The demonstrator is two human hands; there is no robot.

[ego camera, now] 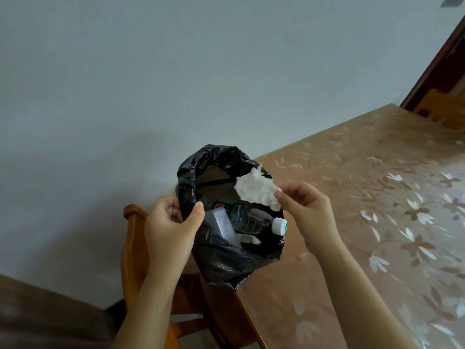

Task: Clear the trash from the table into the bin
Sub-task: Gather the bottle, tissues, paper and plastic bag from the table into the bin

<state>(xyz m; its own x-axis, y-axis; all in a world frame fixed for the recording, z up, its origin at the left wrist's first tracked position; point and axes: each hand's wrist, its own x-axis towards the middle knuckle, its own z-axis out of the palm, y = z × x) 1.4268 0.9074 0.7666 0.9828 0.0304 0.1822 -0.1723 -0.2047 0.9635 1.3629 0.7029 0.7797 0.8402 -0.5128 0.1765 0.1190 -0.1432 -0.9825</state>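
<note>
Crumpled tissue held over the open mouth of a black bin bag.

The left hand (173,222) grips the left rim of the black bin bag (221,263), thumb and fingers closed on the plastic, holding it open. The right hand (307,210) pinches a crumpled white tissue (259,188) between thumb and fingertips, above the bag's right rim. Inside the bag lie a clear plastic bottle (249,217) with a white cap, pointing right, and a grey carton (224,225) left of it. The bag hangs against the near corner of the floral-covered table (364,197); a wooden chair (136,238) stands left of the bag.
</note>
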